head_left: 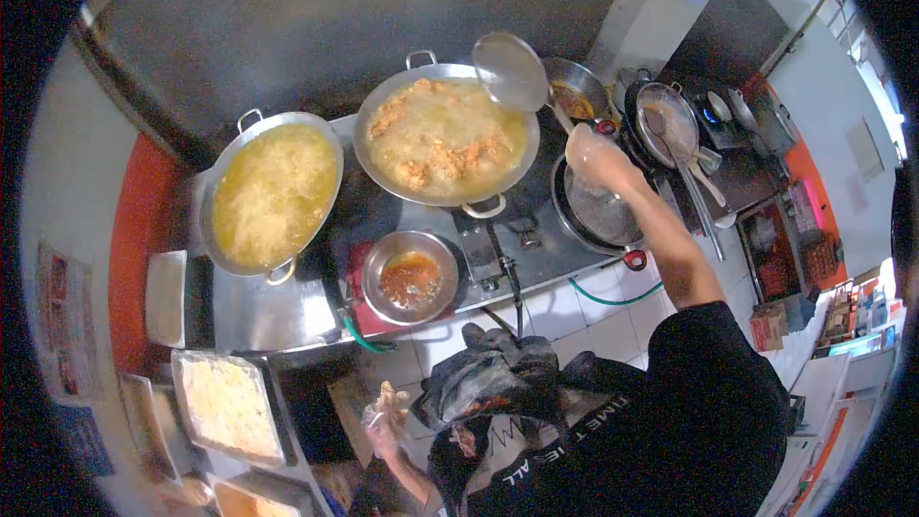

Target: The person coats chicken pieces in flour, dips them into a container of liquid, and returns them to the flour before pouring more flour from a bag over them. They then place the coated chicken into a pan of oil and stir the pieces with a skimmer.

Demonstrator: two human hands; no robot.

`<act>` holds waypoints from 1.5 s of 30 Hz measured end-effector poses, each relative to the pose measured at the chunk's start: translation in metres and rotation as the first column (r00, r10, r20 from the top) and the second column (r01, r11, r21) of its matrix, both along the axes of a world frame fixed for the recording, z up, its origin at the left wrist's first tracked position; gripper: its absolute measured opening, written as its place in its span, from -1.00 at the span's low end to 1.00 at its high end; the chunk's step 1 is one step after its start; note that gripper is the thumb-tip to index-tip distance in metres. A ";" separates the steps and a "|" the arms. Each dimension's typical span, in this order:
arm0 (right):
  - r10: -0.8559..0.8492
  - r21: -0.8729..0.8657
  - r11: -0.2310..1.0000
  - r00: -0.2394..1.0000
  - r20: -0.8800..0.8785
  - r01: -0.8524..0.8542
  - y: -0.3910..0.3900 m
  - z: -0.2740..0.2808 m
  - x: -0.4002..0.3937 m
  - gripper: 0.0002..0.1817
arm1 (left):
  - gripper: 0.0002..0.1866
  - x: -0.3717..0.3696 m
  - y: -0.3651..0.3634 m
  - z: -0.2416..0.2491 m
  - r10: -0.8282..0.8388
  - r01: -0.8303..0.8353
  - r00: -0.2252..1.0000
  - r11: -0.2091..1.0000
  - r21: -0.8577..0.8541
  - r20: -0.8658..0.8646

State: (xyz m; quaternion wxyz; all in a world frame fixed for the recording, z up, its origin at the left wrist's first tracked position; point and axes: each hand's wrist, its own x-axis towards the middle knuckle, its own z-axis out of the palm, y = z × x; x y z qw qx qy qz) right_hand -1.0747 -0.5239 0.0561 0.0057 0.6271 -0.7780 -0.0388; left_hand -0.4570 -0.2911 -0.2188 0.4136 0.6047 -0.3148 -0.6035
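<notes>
My right hand (598, 158), in a clear plastic glove, grips the handle of a skimmer (510, 72). The skimmer's round head is raised over the right rim of a wide wok (450, 139), where crusted brown pieces fry in bubbling oil. Low in the view, in front of my body, is my left hand (381, 436), also gloved. It is closed around a small light-brown piece that looks like fried chicken (391, 400). The steel bowl (410, 278) with reddish-brown sauce or crumbs stands on the counter between that hand and the wok.
A second wok of bubbling oil (278, 196) stands on the left. At right are a pan with a mesh strainer (603, 206), another pan (574, 86) and a strainer with tongs (667, 123). A tray of pale flour-like coating (230, 402) sits lower left. A green hose (617, 301) runs by the counter edge.
</notes>
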 end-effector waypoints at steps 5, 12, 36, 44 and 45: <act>-0.013 0.084 0.996 0.996 0.088 0.005 0.039 0.024 0.070 -0.73 | -0.69 -0.027 -0.015 0.063 0.019 -0.024 0.999 0.993 0.118 0.045; -0.003 -0.062 0.998 0.993 0.114 0.010 0.025 -0.019 0.047 -0.75 | -0.69 -0.018 -0.007 0.050 0.007 -0.020 0.991 0.996 0.093 0.136; 0.200 -0.154 0.980 0.683 0.702 -0.129 0.078 0.020 0.143 -0.72 | -0.61 0.005 0.024 0.058 0.053 -0.044 0.992 0.995 -0.085 0.114; 0.054 -0.004 0.996 0.608 0.792 -0.084 0.048 -0.087 0.095 -0.55 | -0.82 -0.002 0.032 0.077 0.376 -0.361 0.925 0.913 -0.191 0.050; 0.082 -0.009 0.993 0.612 0.787 -0.121 0.036 -0.110 0.070 -0.55 | -0.84 -0.002 0.036 0.054 0.377 -0.365 0.925 0.917 -0.159 0.052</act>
